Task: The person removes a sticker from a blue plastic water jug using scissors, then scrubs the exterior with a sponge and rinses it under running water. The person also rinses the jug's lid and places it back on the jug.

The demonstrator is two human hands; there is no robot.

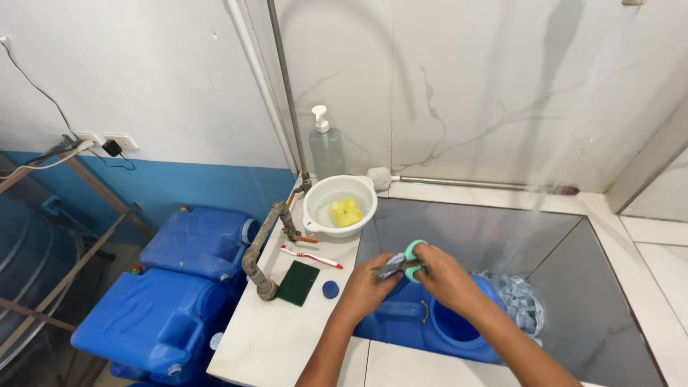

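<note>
Basically, both hands met over the dark tiled basin [573, 287], above a blue plastic drum [448, 326] lying inside it. The right hand [441, 276] was clamped on the teal looped handles of a pair of grey-bladed scissors [401, 264], fingers through the loops, blades pointing left. The left hand [369, 283] was closed around the blade end, likely steadying or rubbing it, so the two hands sat touching the same tool from opposite ends. Holding it over the basin probably kept drips off the surface. A bunch of clear crinkled plastic [519, 301] lay in the basin just beside the drum.

On the white tiled surface [276, 337] to the left: a round white plastic bowl [339, 206] holding a yellow sponge [346, 211], set near the bent metal water pipe [264, 247], likely for easy filling. A white and red toothbrush [312, 256] lay flat in front of the bowl, a dark green square scouring pad [298, 282] beside it, and a small blue round cap [330, 289] just right of the pad. A clear pump soap bottle [326, 143] stood against the wall behind the bowl. A white-headed brush with a long handle [466, 183] rested along the back ledge. Two blue plastic jerrycans [179, 287] sat on the floor, left of the surface.
</note>
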